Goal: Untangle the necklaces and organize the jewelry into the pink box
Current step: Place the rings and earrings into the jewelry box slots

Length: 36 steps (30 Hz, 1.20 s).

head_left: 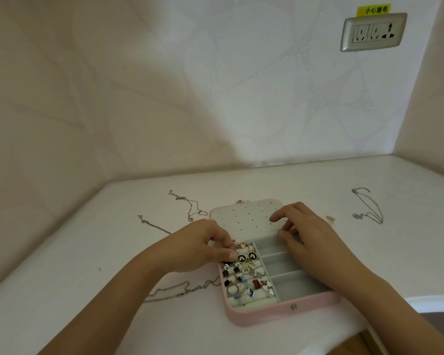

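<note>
- Pink box (280,312) sits open in the middle of the surface (87,265). Its ring rolls (244,301) are crammed, and the grey compartments (297,285) beside them are bare.
- Left hand (198,244) has its fingertips curled down at the far end of the rolls. We can't tell if it's pinching a piece or just nudging one.
- Right hand (315,242) lies relaxed over the compartments, holding nothing.
- Necklaces are all outside the box: front chain (180,290) and back chain (187,206) on the left, silver necklace (368,206) well off to the right.
- Our take: seat that piece snugly and steady the box with the right hand. Then lift the chains one at a time, one per compartment, so they don't re-knot.
</note>
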Each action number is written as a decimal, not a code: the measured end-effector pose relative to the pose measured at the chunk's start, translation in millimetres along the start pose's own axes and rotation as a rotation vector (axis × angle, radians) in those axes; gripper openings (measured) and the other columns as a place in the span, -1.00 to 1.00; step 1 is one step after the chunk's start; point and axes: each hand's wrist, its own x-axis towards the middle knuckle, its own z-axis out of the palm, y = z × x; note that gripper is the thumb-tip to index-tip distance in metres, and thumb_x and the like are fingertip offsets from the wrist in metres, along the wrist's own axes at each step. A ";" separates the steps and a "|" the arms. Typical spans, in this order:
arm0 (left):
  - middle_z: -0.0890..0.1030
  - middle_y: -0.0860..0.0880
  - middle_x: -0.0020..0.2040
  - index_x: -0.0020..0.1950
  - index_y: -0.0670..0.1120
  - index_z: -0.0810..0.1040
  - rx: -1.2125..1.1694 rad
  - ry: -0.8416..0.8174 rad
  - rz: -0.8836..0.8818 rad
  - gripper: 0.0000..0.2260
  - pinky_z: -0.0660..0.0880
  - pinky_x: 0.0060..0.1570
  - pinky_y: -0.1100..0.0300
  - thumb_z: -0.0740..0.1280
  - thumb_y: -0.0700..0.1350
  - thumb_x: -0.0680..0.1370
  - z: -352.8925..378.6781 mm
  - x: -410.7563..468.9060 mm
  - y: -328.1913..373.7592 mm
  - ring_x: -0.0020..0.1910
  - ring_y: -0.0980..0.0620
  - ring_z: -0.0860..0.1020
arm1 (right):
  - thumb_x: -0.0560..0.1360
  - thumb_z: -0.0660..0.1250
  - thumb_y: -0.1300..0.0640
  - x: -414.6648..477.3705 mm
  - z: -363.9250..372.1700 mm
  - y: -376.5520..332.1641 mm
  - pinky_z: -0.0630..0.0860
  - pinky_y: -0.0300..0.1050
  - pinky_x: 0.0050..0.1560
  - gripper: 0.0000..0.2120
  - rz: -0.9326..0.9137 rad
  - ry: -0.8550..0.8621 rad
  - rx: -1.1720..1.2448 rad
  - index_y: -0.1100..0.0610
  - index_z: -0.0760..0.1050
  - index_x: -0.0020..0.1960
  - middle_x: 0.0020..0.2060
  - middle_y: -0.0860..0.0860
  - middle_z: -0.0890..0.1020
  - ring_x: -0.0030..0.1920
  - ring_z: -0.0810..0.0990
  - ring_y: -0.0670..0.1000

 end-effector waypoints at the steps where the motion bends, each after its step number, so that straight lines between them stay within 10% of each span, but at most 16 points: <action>1: 0.56 0.21 -0.12 -0.18 0.10 0.61 0.011 0.017 0.003 -0.93 0.31 -0.24 0.51 0.39 0.01 0.50 1.1 0.7 -0.7 -0.18 0.43 0.47 | 0.54 0.25 0.25 -0.1 -0.1 0.0 0.41 -0.34 -0.05 -0.78 -0.001 -0.001 0.001 -0.01 0.48 0.11 0.04 -0.17 0.42 -0.07 0.49 -0.22; 13: 0.50 0.12 -0.14 -0.28 0.15 0.54 -0.050 0.227 0.031 -0.84 0.32 -0.18 0.27 0.50 0.09 0.36 3.3 5.7 -13.7 -0.19 0.23 0.42 | 0.54 0.23 0.33 5.8 -23.2 11.2 0.46 -0.33 -0.01 -0.76 0.041 0.138 0.076 0.01 0.53 0.01 0.01 -0.12 0.55 -0.04 0.56 -0.13; 20: 0.62 0.15 -0.07 -0.07 0.13 0.58 -0.129 0.288 0.050 -0.84 0.39 -0.09 0.34 0.26 -0.10 0.59 -1.2 7.3 -24.1 -0.07 0.28 0.52 | 0.57 0.09 0.33 17.1 -51.3 72.2 0.16 -0.28 0.36 -0.53 0.291 -0.276 -0.074 -0.04 0.40 0.38 0.39 -0.14 0.38 0.42 0.30 -0.09; 26: 0.62 0.23 -0.05 -0.08 0.18 0.59 -0.100 0.277 0.060 -0.76 0.43 -0.02 0.29 0.23 -0.14 0.61 1.9 6.9 -27.5 -0.02 0.26 0.53 | 0.57 0.09 0.37 19.8 -70.9 83.0 0.25 -0.61 -0.05 -0.54 0.270 -0.365 -0.152 -0.04 0.49 0.30 0.06 -0.29 0.51 0.00 0.45 -0.30; 32: 0.61 0.24 -0.01 -0.10 0.20 0.60 -0.067 0.294 0.038 -0.73 0.40 -0.01 0.30 0.21 -0.14 0.61 -0.4 8.0 -28.2 0.01 0.28 0.52 | 0.55 0.29 0.08 8.9 -62.4 69.9 0.32 -0.34 0.19 -0.66 0.138 -0.369 -0.160 -0.14 0.47 0.31 0.18 -0.27 0.52 0.19 0.47 -0.22; 36: 0.62 0.22 -0.01 -0.08 0.15 0.60 -0.108 0.357 0.028 -0.69 0.40 0.05 0.31 0.18 -0.22 0.62 -8.2 6.7 -31.5 0.06 0.30 0.51 | 0.58 0.22 0.25 4.1 -57.3 64.9 0.21 -0.56 0.17 -0.64 -0.031 -0.327 -0.258 -0.09 0.54 0.26 0.17 -0.36 0.43 0.19 0.39 -0.32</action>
